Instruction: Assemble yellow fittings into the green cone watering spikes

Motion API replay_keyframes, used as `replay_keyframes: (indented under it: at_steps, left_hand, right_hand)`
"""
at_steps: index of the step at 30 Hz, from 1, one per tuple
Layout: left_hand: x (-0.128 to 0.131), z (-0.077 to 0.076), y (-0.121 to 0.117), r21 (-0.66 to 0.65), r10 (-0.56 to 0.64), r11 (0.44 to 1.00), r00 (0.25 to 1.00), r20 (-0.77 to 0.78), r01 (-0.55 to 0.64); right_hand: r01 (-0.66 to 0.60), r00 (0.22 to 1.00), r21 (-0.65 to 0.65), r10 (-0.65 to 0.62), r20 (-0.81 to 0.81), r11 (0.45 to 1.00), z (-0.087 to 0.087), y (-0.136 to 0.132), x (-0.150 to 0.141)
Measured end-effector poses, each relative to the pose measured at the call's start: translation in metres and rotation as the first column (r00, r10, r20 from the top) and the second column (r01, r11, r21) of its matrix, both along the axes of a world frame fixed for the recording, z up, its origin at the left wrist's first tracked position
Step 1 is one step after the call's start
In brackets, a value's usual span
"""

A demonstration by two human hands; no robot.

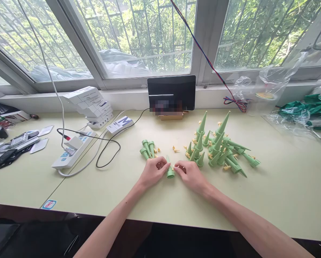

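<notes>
Workpiece: a pale-green, tapered, hollow plastic cone with a ribbed collar (170, 172), located between the two hands near the front of the pale yellow-green tabletop (160, 202). Its open wide end is turned toward the person, its point away; whether the collar touches the tabletop cannot be told.

Handling (judged): the cone is expected to be light and stiff, its smooth taper somewhat slippery. The ribbed collar should give the surest hold; the thin point is best left unloaded. The small yellow plastic fitting (173, 168) at the cone's side is probably rigid, with a narrow stem that could be snapped by sideways force. It is best taken by its outer end.

Pose: the cone's flank is pinched by the left hand (156, 170) between thumb and forefinger, the other fingers being curled. The fitting appears to be pinched by the fingertips of the right hand (190, 174), though partly covered by them. Both forearms are extended inward from the near edge, wrists low.

Nearby, a loose yellow fitting with a stem (175, 149) is noted beyond the hands.
</notes>
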State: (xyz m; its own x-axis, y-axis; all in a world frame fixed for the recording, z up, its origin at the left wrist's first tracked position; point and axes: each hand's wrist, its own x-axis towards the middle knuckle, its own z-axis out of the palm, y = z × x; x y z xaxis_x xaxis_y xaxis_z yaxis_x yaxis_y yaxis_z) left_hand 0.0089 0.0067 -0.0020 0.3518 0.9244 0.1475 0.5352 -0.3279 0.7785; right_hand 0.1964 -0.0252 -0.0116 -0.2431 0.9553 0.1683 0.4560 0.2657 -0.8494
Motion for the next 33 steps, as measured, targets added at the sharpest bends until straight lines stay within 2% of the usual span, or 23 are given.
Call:
replay_keyframes:
  at_steps: [9,15,20,24,33]
  left_hand:
    - [0.0,0.001,0.0,0.035,0.033,0.999,0.999,0.041,-0.034]
    - [-0.005,-0.001,0.003,0.136,0.08,0.987,0.996,0.039,-0.085]
    - [-0.008,-0.005,0.007,0.195,0.07,0.979,0.997,-0.015,-0.066]
    - [-0.008,-0.005,0.01,0.195,0.065,0.979,0.997,-0.044,-0.055]
    - [-0.013,-0.002,0.011,0.222,0.156,0.963,0.988,0.012,-0.155]
  right_hand:
    - [0.075,0.997,0.016,-0.075,0.0,0.997,-0.004,-0.001,0.001]
    - [0.123,0.992,-0.044,-0.122,0.022,0.991,0.0,-0.002,0.001]
    - [0.078,0.997,-0.113,-0.079,-0.006,0.99,0.002,-0.001,0.002]
    - [0.037,0.998,-0.103,-0.041,-0.039,0.994,0.0,0.001,0.003]
    - [0.016,0.997,-0.137,-0.026,-0.074,0.99,0.005,0.003,0.002]
